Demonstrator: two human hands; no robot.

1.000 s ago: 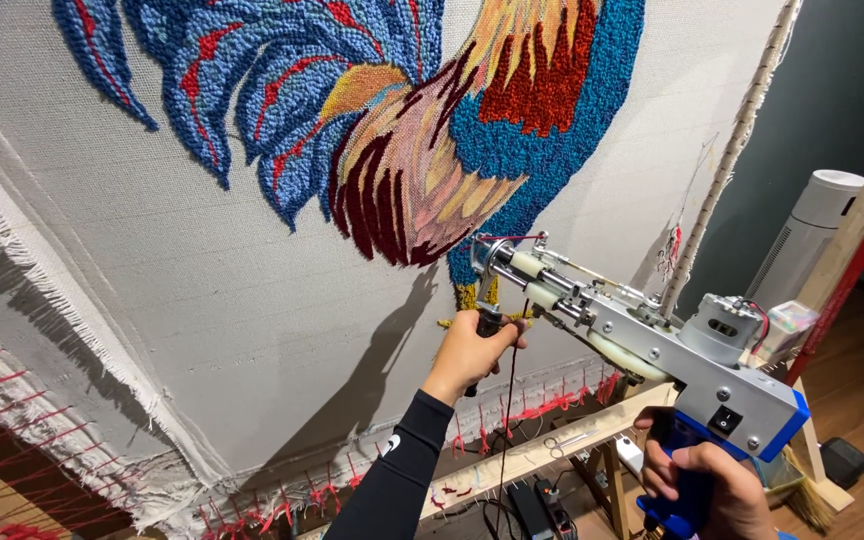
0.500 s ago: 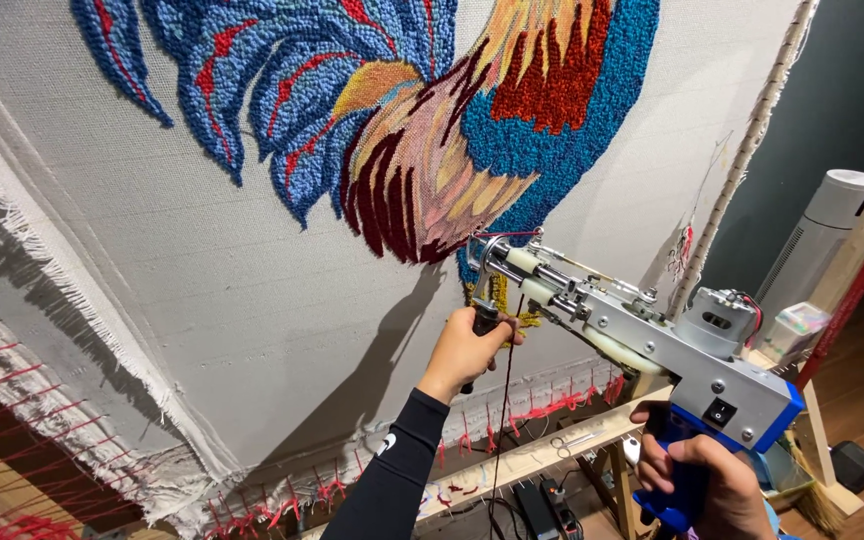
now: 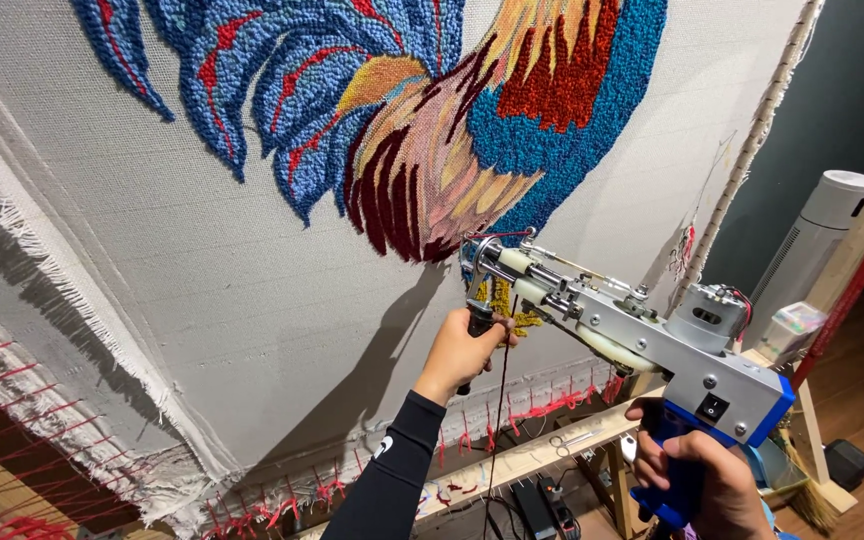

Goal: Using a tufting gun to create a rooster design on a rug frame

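Head view: right hand (image 3: 697, 480) is clenching the blue rear grip of the tufting gun (image 3: 632, 335), w/ the gun's body reaching up and left from it. Left hand (image 3: 464, 350) is wrapping round the gun's black front handle, just below the nozzle. Nozzle tip is pressing against the stretched cloth (image 3: 202, 270), right above the left hand, at the lower edge of the tufted rooster (image 3: 432, 120). A dark yarn strand (image 3: 497, 400) is hanging down beside the left hand.
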